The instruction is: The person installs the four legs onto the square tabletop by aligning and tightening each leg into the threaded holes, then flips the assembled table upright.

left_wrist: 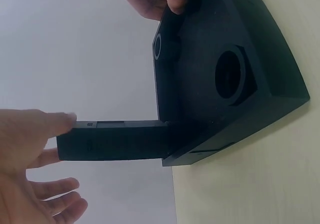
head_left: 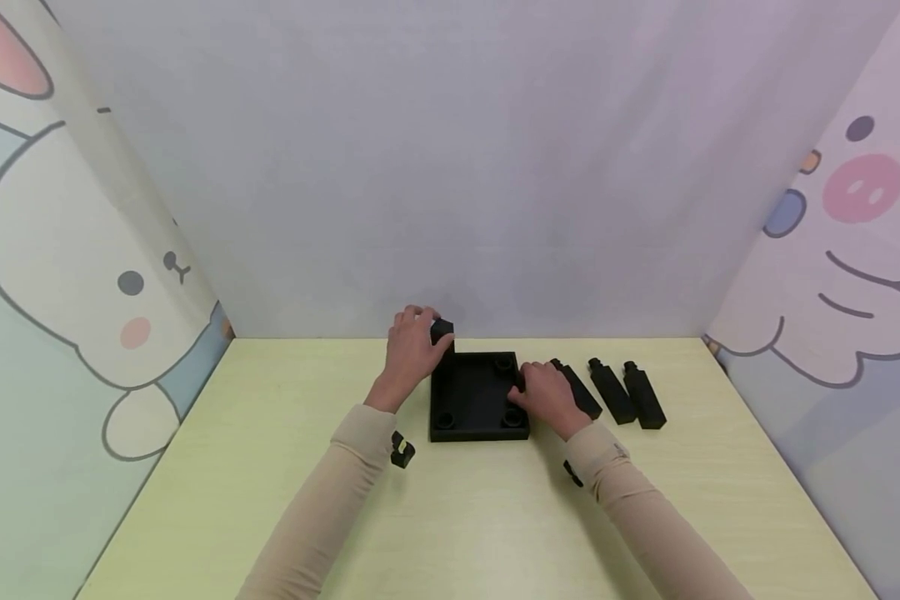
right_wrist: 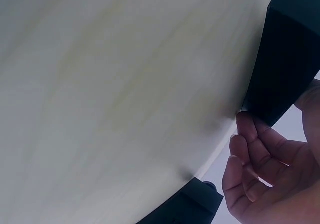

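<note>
A black square table top lies with its raised rim and round corner sockets facing up. At its far left corner a black table leg stands upright. My left hand pinches the leg near its upper end; in the left wrist view the thumb lies along one face of the leg, and its lower end is hidden inside the corner. My right hand grips the right rim of the table top, thumb over the inner side and fingers outside, as the right wrist view shows at the black side wall.
To the right lie three more black legs, a near one partly behind the right hand, a middle one and an outer one, each with a narrow peg end. A pale wall rises behind the light wooden table.
</note>
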The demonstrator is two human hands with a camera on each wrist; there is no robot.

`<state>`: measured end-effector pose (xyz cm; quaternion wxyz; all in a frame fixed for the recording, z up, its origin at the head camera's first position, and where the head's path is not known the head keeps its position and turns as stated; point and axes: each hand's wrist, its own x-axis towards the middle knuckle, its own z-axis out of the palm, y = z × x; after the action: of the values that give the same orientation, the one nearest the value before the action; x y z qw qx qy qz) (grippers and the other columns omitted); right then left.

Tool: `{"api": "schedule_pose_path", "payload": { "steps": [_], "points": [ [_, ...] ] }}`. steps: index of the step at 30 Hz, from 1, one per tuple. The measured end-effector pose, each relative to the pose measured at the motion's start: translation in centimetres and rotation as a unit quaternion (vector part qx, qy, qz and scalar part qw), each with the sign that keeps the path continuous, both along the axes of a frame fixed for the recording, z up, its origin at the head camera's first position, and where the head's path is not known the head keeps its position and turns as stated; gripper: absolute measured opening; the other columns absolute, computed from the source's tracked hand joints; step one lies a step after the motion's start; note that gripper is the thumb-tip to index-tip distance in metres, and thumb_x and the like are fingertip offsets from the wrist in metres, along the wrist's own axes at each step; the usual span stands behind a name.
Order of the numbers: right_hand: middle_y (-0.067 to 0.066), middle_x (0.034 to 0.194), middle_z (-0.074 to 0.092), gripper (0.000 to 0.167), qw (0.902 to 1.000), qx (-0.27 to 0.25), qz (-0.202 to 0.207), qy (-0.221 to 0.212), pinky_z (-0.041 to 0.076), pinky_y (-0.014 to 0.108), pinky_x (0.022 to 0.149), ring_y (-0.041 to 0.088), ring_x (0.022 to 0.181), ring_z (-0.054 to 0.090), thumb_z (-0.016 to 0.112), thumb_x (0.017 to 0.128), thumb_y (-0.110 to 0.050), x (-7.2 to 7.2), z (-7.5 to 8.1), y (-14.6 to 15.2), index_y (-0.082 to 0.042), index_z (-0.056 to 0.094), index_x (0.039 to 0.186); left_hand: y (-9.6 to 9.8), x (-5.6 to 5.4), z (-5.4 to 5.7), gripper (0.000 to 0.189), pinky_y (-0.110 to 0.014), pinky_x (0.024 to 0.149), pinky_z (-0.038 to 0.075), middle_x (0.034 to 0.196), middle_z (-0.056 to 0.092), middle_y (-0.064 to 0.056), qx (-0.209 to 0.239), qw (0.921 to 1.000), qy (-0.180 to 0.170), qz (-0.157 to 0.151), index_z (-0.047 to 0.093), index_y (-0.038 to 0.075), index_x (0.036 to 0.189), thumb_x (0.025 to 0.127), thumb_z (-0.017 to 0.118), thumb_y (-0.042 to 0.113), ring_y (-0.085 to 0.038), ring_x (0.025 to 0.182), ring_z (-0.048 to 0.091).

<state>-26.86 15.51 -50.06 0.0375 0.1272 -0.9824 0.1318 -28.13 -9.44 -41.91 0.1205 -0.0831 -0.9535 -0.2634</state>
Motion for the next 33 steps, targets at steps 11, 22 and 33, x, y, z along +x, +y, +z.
{"api": "schedule_pose_path", "payload": {
  "steps": [11, 22, 33],
  "points": [
    [0.014, 0.082, 0.064, 0.021, 0.9999, -0.008, -0.001, -0.011, 0.047, 0.045, 0.069, 0.029, 0.07, 0.053, 0.066, 0.092, -0.022, 0.02, 0.2, -0.02, -0.001, 0.065, 0.093, -0.33, -0.02, 0.08, 0.043, -0.06, 0.103, 0.048, 0.149, 0.05, -0.023, -0.035, 0.998, -0.024, -0.046, 0.055, 0.018, 0.146, 0.103, 0.06, 0.015, -0.045, 0.136, 0.048],
    [0.011, 0.078, 0.06, 0.019, 0.9997, -0.02, 0.002, -0.015, 0.042, 0.039, 0.063, 0.025, 0.066, 0.05, 0.066, 0.092, -0.021, 0.09, 0.04, -0.06, -0.002, 0.062, 0.09, -0.26, -0.03, 0.11, 0.053, -0.058, 0.109, 0.042, 0.143, 0.052, -0.021, 0.009, 1.0, -0.004, 0.002, 0.061, 0.005, 0.129, 0.094, 0.072, 0.044, -0.041, 0.134, 0.047],
    [0.01, 0.076, 0.057, 0.018, 0.9993, -0.03, 0.001, -0.025, 0.037, 0.033, 0.058, 0.022, 0.062, 0.048, 0.065, 0.094, -0.02, 0.18, 0.07, -0.14, -0.003, 0.061, 0.09, -0.55, 0.02, 0.24, 0.035, -0.06, 0.108, 0.045, 0.147, 0.053, -0.019, -0.003, 0.9988, -0.011, -0.048, 0.063, 0.013, 0.136, 0.102, 0.06, 0.018, -0.042, 0.135, 0.048]
  ]
}}
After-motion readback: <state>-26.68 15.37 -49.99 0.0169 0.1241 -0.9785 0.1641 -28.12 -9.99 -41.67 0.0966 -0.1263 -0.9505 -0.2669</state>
